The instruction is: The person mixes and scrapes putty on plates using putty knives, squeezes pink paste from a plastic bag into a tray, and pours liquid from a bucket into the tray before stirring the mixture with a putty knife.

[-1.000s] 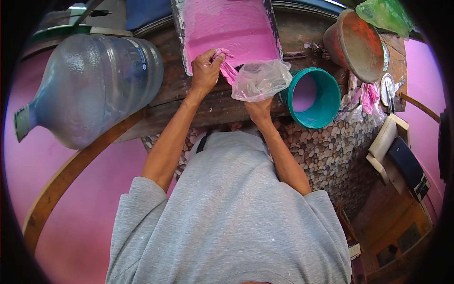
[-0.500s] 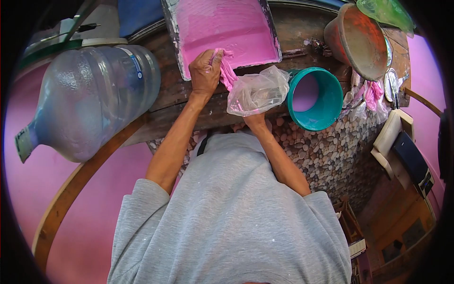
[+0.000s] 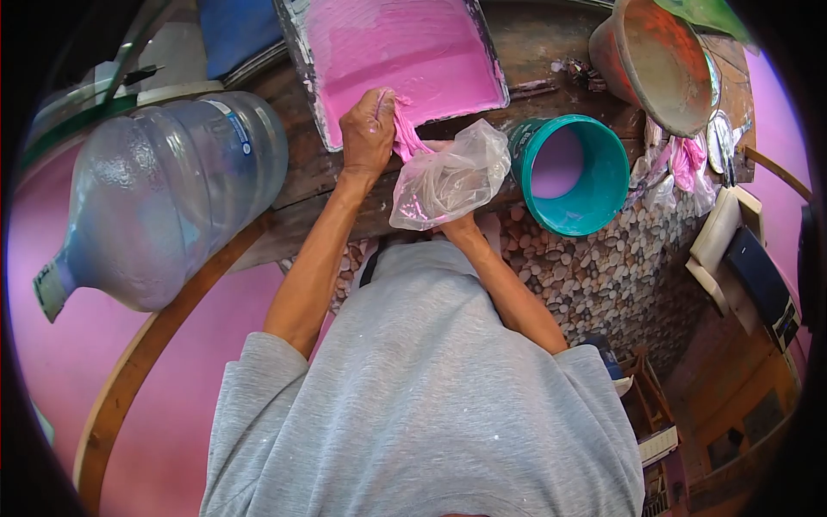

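The left hand (image 3: 368,138) is clenched at the near edge of the paint tray (image 3: 405,65), its fingers grasping a pink-coated, twisted material (image 3: 407,133) that runs down to the clear plastic bag (image 3: 452,177); whether the two are one piece, I cannot tell. The right hand (image 3: 457,227) is mostly hidden beneath the bag, so how its fingers close cannot be told. The bag is between the two hands, on the near side of the bench (image 3: 297,177), just left of the teal bucket (image 3: 616,181). To handle this well, I would keep the left grip firm but low, since wet paint probably makes the film slippery, and support the bag from below so the thin plastic is not wrenched. Tension should come on slowly and evenly; a jerk could tear the film or flick pink onto the grey shirt (image 3: 413,370). Holding the coated length over the tray would catch drips, and the loose bag is best kept off the bucket's rim. Compared with half a second ago, the bag has come nearer the body and leftward, away from the bucket, while the left hand keeps its grip; the view has also shifted slightly.
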Demonstrator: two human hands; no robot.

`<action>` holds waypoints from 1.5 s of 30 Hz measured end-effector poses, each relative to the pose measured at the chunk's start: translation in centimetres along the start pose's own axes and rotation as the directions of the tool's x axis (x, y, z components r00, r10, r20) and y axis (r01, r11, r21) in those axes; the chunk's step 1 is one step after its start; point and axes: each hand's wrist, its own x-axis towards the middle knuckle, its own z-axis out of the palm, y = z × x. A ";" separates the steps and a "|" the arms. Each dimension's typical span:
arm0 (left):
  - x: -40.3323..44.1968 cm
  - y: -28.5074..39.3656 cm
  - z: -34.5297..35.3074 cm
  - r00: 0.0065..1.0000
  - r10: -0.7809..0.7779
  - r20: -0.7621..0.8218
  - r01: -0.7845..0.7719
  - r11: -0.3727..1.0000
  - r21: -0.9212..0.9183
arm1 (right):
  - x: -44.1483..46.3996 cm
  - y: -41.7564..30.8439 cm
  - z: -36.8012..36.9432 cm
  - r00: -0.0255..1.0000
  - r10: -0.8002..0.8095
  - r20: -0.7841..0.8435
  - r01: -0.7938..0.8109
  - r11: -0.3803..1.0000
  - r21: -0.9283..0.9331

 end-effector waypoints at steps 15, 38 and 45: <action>1.2 -1.7 -0.6 0.914 -0.267 0.307 0.280 0.960 0.002 | -0.5 1.3 0.0 0.986 0.132 -0.101 -0.129 0.991 0.033; 2.2 -0.1 -0.8 0.916 -0.162 0.367 0.099 0.978 0.185 | 1.0 0.4 0.9 0.975 -0.109 -0.192 0.090 0.990 -0.106; 1.7 1.0 -2.8 0.708 -0.417 0.571 0.653 0.695 -0.301 | 0.1 -0.4 0.0 0.975 -0.065 -0.211 0.037 0.990 -0.133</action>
